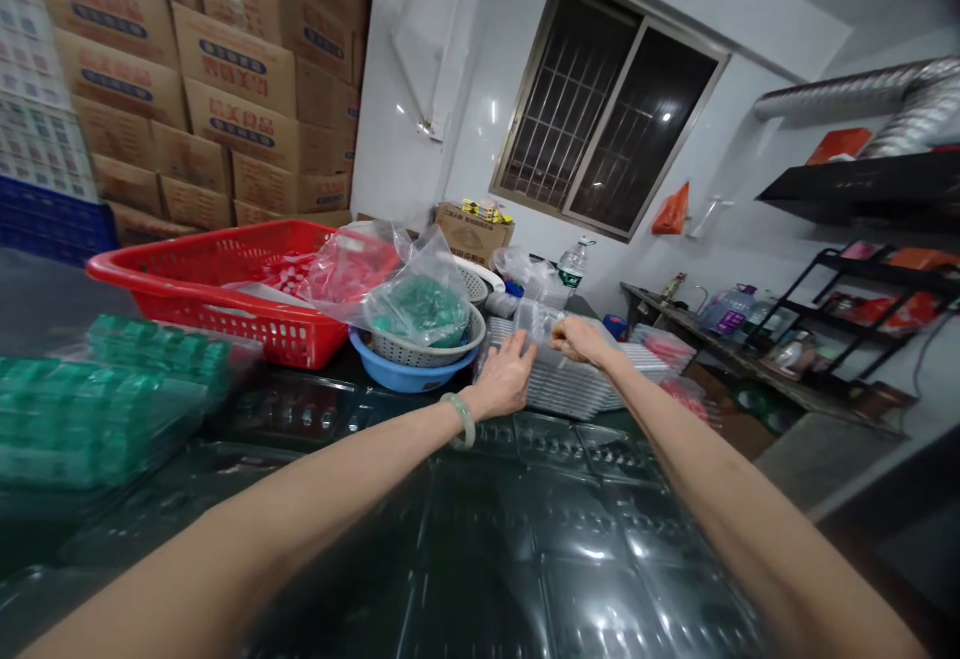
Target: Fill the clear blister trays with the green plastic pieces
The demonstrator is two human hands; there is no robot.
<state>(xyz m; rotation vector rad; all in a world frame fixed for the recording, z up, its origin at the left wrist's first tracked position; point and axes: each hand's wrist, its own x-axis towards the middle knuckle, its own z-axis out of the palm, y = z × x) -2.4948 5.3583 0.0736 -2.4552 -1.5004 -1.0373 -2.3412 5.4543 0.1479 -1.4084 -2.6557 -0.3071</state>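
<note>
Both my arms reach forward over a dark table covered with clear plastic trays [577,529]. My left hand [506,377], with a pale green bangle at the wrist, has its fingers apart over the near left side of a stack of clear trays [574,389]. My right hand [585,341] is closed at the top of that stack, its fingers pinched on the edge of a clear plastic piece [534,319]. Left of my left hand, a blue basin [409,374] holds a grey colander [397,347] with a bag of green pieces [421,309].
A red basket [180,304] with red pieces stands left of the basin. Green stacked pieces [75,424] lie at the left edge. Behind are cartons [240,69] and a water bottle [574,264]; a side counter [757,364] stands at the right.
</note>
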